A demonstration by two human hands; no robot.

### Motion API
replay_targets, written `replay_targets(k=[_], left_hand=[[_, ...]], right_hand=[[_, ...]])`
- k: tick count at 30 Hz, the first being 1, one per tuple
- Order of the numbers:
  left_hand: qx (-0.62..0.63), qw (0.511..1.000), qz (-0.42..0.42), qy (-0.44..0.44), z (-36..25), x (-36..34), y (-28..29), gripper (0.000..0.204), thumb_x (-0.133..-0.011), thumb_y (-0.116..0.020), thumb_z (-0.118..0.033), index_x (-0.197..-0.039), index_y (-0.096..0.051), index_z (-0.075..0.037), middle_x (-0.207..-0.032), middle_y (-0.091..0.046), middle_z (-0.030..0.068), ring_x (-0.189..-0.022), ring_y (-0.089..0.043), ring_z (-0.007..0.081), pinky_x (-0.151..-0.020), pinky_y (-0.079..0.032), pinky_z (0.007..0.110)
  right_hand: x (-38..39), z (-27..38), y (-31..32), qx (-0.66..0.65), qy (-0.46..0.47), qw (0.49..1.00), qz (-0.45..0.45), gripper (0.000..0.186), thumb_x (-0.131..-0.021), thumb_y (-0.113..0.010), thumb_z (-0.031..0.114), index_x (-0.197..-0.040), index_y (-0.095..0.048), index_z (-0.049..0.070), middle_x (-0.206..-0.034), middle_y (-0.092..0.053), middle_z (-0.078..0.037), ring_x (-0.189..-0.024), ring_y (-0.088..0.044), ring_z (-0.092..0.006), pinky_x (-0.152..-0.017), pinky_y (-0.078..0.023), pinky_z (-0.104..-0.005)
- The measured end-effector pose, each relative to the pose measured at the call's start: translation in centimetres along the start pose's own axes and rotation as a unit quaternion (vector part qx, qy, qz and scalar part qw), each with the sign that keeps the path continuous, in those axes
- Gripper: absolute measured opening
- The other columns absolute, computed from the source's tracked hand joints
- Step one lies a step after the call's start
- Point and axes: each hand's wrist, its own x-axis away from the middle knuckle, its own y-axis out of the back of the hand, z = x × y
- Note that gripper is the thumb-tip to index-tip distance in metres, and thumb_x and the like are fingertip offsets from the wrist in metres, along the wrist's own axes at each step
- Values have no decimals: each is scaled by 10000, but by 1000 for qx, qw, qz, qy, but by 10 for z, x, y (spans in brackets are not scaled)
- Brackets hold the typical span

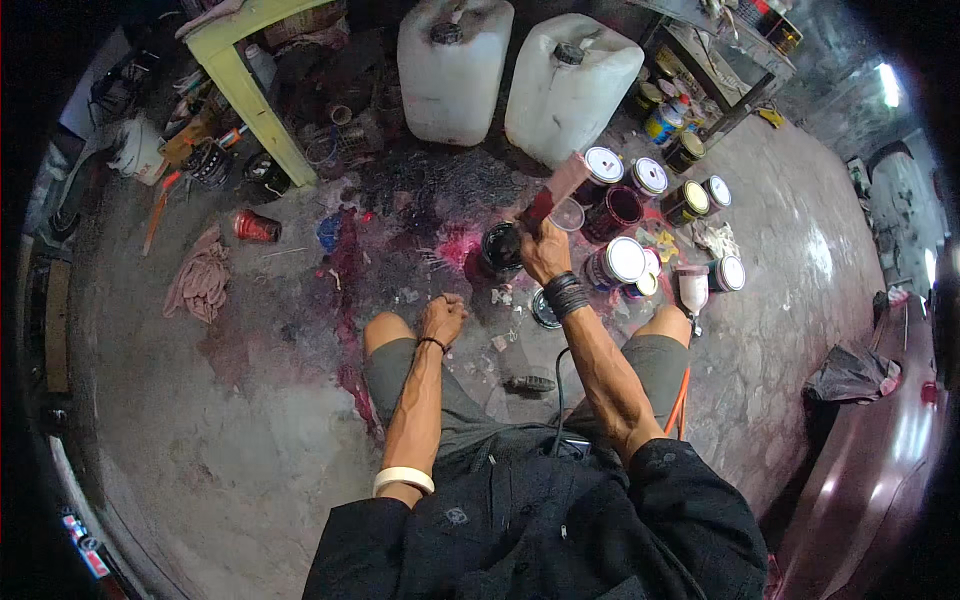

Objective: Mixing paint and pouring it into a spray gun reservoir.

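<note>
Flat stick [568, 178]: judged light; best gripped where dry.
Right hand [545, 252]: closed on it.
Left hand [443, 319]: curled, contents cannot be told.

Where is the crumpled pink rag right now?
In the head view, the rag lies on the floor at the left, just below and left of the tipped red cup.

Two white jugs [455, 85] stand beside a yellow-green frame [258, 115], a pink cloth [200, 275] near a red cup [257, 227].
</note>
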Motion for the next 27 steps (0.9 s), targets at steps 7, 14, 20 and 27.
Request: replay_targets(k=[7, 14, 20, 27], left_hand=[[-4, 1000, 0, 8, -7, 5, 5, 244, -954, -593, -183, -1108, -687, -18, -918, -766, 108, -892, -735, 232, -842, -545, 354], [-18, 1000, 7, -9, -8, 6, 4, 242, -982, -566, -117, -1167, -649, 16, -927, -751, 138, -815, -723, 187, -724, -572, 322], [-7, 1000, 14, -2, -1, 0, 2, 237, -948, -590, -146, -1118, -676, -4, -894, -759, 126, -834, -732, 232, -784, -556, 356], [-7, 1000, 16, -13, -11, 8, 7, 235, -974, -556, -101, -1140, -649, 38, -939, -743, 158, -804, -729, 206, -717, -588, 326]], right_hand=[[7, -8, 6, 70, 14, 997, 0, 219, -881, -641, 197, -1067, -623, 83, -851, -647, -226, -852, -642, -435, -715, -491, -510], [4, 7, 2, -44, -42, 997, -48, 204, -915, -669, 216, -994, -656, 28, -805, -677, -212, -764, -699, -364, -660, -517, -438], [7, -4, 5, 33, -30, 999, -1, 225, -895, -649, 212, -1020, -615, 28, -892, -674, -248, -856, -655, -452, -715, -508, -503], [2, 7, 4, 11, -43, 998, -40, 193, -951, -594, 200, -1020, -686, 46, -883, -702, -212, -845, -695, -392, -722, -525, -456]])
